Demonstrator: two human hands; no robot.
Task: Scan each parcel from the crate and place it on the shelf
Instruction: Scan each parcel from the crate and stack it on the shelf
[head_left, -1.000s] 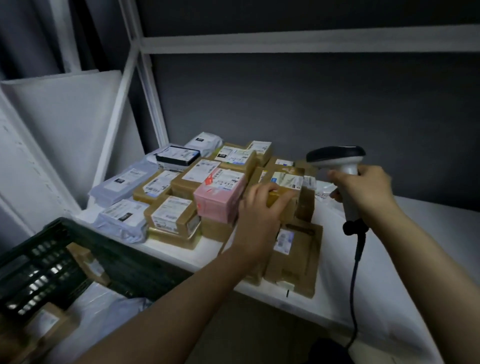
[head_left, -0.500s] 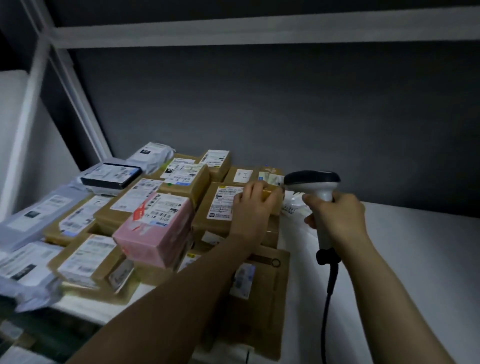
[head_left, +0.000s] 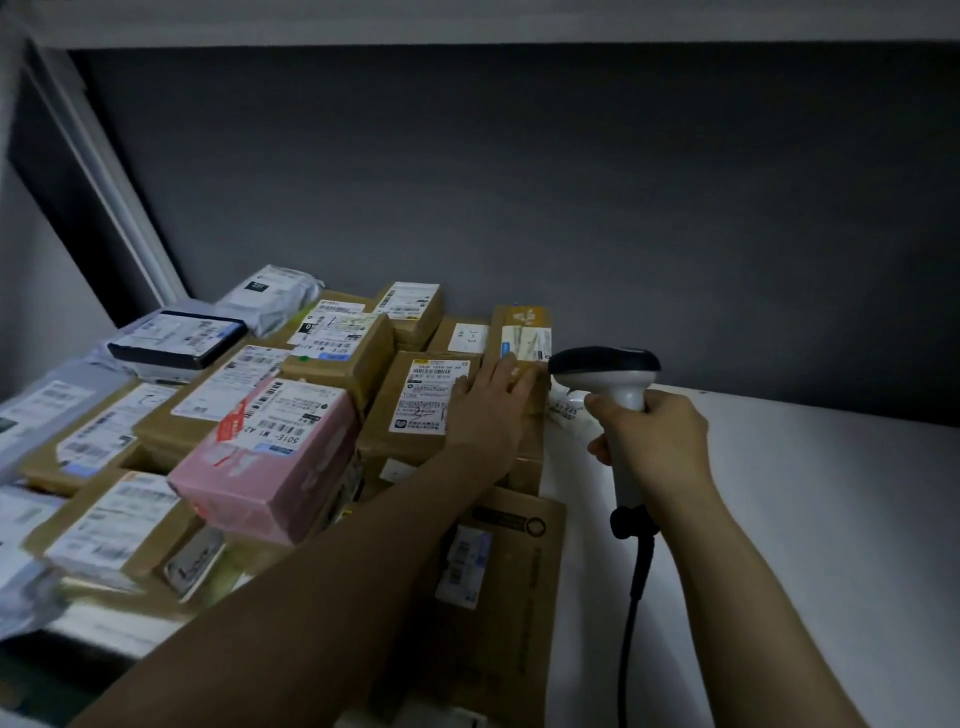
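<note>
Many labelled parcels are stacked on the left half of the white shelf (head_left: 789, 519). My left hand (head_left: 485, 408) lies with straight fingers on top of a brown parcel (head_left: 415, 410), and its fingertips touch a small brown parcel with a yellow and white label (head_left: 524, 330) at the back of the stack. Just to the right, my right hand (head_left: 652, 439) grips the handle of a grey barcode scanner (head_left: 605, 366), whose dark head points left towards that small parcel. The scanner's black cable hangs down in front of the shelf.
A pink box (head_left: 270, 462) sits high in the stack at the left, and a flat brown carton (head_left: 498, 587) lies at the front edge. A white upright (head_left: 104, 182) stands at the left and a shelf beam (head_left: 467, 26) runs overhead. Dark wall stands behind.
My view has moved closer and to the right, so the crate has left the picture. My left hand pushed the small parcel to the back of the stack and flattened out. The scanner stayed beside it.
</note>
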